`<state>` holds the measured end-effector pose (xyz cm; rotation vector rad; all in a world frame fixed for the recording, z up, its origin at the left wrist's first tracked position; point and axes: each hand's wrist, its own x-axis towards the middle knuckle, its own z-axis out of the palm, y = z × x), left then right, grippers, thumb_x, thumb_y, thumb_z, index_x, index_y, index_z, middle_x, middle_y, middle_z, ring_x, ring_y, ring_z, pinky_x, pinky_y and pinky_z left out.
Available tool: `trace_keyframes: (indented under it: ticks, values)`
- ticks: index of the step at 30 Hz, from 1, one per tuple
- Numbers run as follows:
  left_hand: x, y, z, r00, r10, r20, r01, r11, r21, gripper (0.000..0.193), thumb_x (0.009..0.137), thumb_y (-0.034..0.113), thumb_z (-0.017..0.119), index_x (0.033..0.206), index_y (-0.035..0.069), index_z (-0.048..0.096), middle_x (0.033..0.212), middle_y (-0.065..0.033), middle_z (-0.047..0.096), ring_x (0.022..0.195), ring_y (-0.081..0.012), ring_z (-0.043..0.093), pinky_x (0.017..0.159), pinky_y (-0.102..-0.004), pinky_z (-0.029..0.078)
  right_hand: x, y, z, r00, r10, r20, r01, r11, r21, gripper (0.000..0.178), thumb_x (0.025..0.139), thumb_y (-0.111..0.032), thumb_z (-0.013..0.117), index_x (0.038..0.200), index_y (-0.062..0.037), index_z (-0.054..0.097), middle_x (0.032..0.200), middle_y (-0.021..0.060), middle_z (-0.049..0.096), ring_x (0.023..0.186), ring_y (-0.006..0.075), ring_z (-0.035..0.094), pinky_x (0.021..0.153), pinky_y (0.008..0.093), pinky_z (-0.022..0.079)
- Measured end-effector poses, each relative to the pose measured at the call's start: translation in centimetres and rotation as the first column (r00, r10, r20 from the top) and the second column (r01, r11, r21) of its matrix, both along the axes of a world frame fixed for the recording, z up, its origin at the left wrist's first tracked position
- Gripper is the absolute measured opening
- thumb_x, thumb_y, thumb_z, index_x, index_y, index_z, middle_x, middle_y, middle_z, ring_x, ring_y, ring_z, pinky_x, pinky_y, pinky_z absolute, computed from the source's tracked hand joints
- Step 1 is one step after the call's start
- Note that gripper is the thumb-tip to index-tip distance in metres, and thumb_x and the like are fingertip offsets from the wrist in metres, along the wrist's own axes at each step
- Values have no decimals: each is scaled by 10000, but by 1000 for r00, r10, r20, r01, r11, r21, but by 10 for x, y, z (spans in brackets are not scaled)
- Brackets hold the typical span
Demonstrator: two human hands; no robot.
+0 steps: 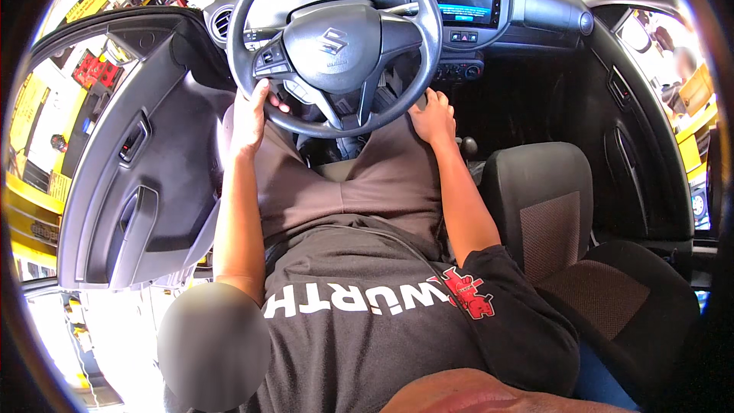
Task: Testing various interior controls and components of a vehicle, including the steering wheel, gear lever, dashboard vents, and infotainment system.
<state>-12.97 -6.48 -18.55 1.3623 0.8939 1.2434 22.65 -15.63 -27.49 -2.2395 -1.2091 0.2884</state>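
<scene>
Matt plastic steering wheel (334,44), smooth cloth trousers (336,196), glossy screen (465,4)

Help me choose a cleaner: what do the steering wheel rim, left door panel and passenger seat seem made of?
Steering wheel rim: probably moulded plastic or rubber, satin, smooth with soft highlights.
Left door panel: likely low-sheen plastic, given its moulded contours.
Passenger seat: apparently woven fabric, matte, with a fine-textured brown centre.

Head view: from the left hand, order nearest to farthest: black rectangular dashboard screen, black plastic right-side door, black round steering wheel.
From the left hand:
1. Steering wheel: in its grip, lower left.
2. Dashboard screen: right of the wheel.
3. Right-side door: far right.
</scene>
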Motion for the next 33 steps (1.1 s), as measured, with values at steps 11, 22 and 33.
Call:
trace_keyframes:
  ticks: [11,22,33]
  values:
    - [0,1,-2,999,-14,52,14,1000,-14,278,1058,316,618,967,60,557,771,-66,579,696,-214,657,694,-341,561,-1,-1,2,1000,1,-13,0,1000,5,738,922,-547,670,1541,-180,507,1608,183,415,1455,399,427,1166,526,392]
    - [1,0,-2,998,-10,56,11,1000,-23,303,1053,341,626,963,58,563,775,-61,576,702,-215,653,696,-352,558,-1,-2,3,1000,1,2,-1,1000,-2,751,920,-555,681,1545,-180,499,1602,184,419,1450,405,429,1164,529,397]
    - [0,1,-3,999,9,39,-8,1000,-18,299,1043,334,646,994,55,553,778,-63,571,701,-221,652,698,-362,564,-1,-1,3,1000,-1,-7,1,1000,-3,741,920,-538,680,1546,-186,497,1605,183,416,1453,404,427,1165,531,396]
